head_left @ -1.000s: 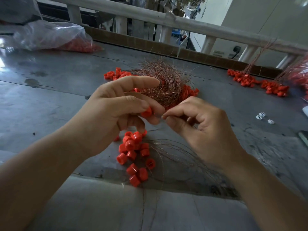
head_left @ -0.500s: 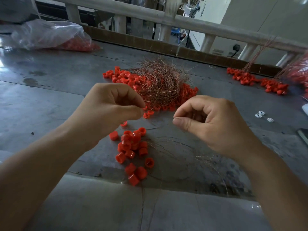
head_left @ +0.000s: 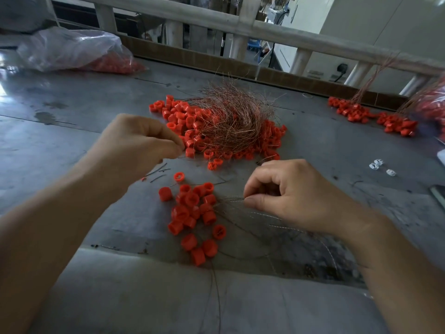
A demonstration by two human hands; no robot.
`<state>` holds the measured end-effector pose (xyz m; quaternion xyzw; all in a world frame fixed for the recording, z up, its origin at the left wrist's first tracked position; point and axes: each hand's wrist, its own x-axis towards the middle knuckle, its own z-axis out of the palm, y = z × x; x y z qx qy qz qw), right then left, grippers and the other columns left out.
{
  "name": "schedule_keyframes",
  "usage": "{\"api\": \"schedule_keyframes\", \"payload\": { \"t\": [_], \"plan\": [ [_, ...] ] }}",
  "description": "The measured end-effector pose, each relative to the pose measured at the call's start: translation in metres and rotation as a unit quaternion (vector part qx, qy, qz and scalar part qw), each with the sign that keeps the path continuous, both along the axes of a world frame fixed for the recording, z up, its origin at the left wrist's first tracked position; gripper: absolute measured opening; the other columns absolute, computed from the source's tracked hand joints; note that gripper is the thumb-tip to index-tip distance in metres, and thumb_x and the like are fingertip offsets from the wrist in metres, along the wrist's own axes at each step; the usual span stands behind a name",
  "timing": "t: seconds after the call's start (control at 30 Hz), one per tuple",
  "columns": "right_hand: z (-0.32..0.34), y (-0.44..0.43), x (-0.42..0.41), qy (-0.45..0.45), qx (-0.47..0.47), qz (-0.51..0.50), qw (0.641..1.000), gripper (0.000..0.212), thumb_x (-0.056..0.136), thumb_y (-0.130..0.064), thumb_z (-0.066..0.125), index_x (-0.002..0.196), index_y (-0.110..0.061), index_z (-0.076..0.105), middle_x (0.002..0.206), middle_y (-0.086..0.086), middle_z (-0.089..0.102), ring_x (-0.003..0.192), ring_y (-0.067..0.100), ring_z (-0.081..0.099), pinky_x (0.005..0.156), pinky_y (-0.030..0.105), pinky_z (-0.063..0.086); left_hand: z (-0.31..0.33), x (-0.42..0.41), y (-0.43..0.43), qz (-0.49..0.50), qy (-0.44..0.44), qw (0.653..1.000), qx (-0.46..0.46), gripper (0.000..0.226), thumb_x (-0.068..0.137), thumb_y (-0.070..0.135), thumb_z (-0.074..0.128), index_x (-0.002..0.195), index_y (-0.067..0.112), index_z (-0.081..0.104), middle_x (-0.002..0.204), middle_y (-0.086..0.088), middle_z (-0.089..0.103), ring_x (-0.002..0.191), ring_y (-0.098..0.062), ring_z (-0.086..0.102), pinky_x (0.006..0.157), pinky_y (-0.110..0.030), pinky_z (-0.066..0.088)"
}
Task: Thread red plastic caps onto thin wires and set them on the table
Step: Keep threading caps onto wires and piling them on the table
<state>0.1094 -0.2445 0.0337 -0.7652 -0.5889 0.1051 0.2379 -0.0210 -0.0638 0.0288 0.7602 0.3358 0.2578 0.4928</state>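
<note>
My left hand point(head_left: 137, 145) hovers over the table with its fingers curled, thumb and fingertips pinched together at the near edge of the big heap of wired red caps point(head_left: 216, 131); a thin wire seems to run from the pinch. My right hand point(head_left: 291, 196) is lower and nearer, thumb and forefinger pinching a thin wire from the loose wires point(head_left: 265, 220) on the table. A small pile of loose red caps point(head_left: 192, 213) lies between my forearms, and one single cap point(head_left: 178, 176) lies just beyond it.
The grey metal table point(head_left: 84, 131) carries a clear plastic bag of red caps point(head_left: 79, 51) at far left, more wired caps point(head_left: 375, 116) at far right, small white parts point(head_left: 380, 166) to the right, and a rail point(head_left: 240, 25) along the far edge.
My hands, close together with a red cap in the left a second ago, have separated. The left went forward to the big heap; the right dropped to the loose wires.
</note>
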Motion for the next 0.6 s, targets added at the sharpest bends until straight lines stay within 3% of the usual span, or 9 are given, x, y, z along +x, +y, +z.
{"api": "schedule_keyframes", "payload": {
  "t": [0.17, 0.23, 0.3, 0.43, 0.5, 0.6],
  "plan": [
    [0.001, -0.001, 0.001, 0.008, -0.011, 0.007, 1.000, 0.011, 0.074, -0.032, 0.071, 0.072, -0.022, 0.069, 0.069, -0.010, 0.061, 0.070, -0.003, 0.055, 0.063, 0.010, 0.042, -0.008, 0.002, 0.003, 0.029, 0.035, 0.994, 0.094, 0.022, 0.075, 0.003, 0.069, 0.068, 0.024, 0.068, 0.052, 0.008, 0.057, 0.035, 0.001, 0.044, 0.036, -0.014, 0.035],
    [0.004, -0.002, 0.003, 0.017, 0.003, -0.006, 1.000, 0.024, 0.069, -0.046, 0.065, 0.071, -0.023, 0.069, 0.070, -0.007, 0.063, 0.068, 0.000, 0.055, 0.062, 0.012, 0.043, -0.012, 0.005, 0.007, 0.046, 0.067, 0.984, 0.160, 0.014, 0.076, 0.007, 0.069, 0.083, 0.019, 0.072, 0.066, 0.006, 0.060, 0.047, -0.002, 0.046, 0.053, -0.019, 0.038],
    [0.008, -0.004, 0.006, 0.033, 0.030, -0.027, 0.999, 0.034, 0.063, -0.055, 0.056, 0.069, -0.024, 0.068, 0.069, -0.006, 0.064, 0.065, 0.001, 0.056, 0.060, 0.011, 0.043, -0.016, 0.009, 0.012, 0.050, 0.096, 0.971, 0.212, 0.023, 0.078, 0.010, 0.068, 0.100, 0.017, 0.070, 0.084, 0.001, 0.061, 0.063, -0.013, 0.050, 0.068, -0.025, 0.039],
    [0.016, -0.008, 0.012, 0.036, 0.147, -0.085, 0.985, 0.039, 0.064, -0.058, 0.054, 0.065, -0.022, 0.066, 0.061, 0.003, 0.064, 0.053, 0.012, 0.056, 0.048, 0.018, 0.042, -0.025, 0.018, 0.015, 0.018, 0.143, 0.954, 0.264, 0.041, 0.079, 0.018, 0.068, 0.119, 0.022, 0.061, 0.111, -0.007, 0.055, 0.101, -0.024, 0.054, 0.082, -0.029, 0.036],
    [0.019, -0.008, 0.015, 0.039, 0.227, -0.132, 0.964, 0.036, 0.069, -0.055, 0.055, 0.063, -0.020, 0.065, 0.056, 0.009, 0.062, 0.046, 0.017, 0.053, 0.045, 0.025, 0.041, -0.028, 0.022, 0.015, 0.006, 0.157, 0.950, 0.269, 0.036, 0.079, 0.019, 0.069, 0.114, 0.023, 0.063, 0.107, -0.006, 0.054, 0.101, -0.027, 0.054, 0.079, -0.030, 0.037],
    [0.021, -0.010, 0.020, 0.066, 0.316, -0.180, 0.929, 0.029, 0.075, -0.046, 0.057, 0.061, -0.021, 0.062, 0.055, 0.000, 0.060, 0.044, 0.009, 0.053, 0.045, 0.019, 0.041, -0.028, 0.023, 0.015, -0.004, 0.139, 0.946, 0.293, 0.016, 0.077, 0.016, 0.070, 0.090, 0.025, 0.065, 0.091, 0.001, 0.053, 0.088, -0.022, 0.054, 0.073, -0.028, 0.036]
  ]
}}
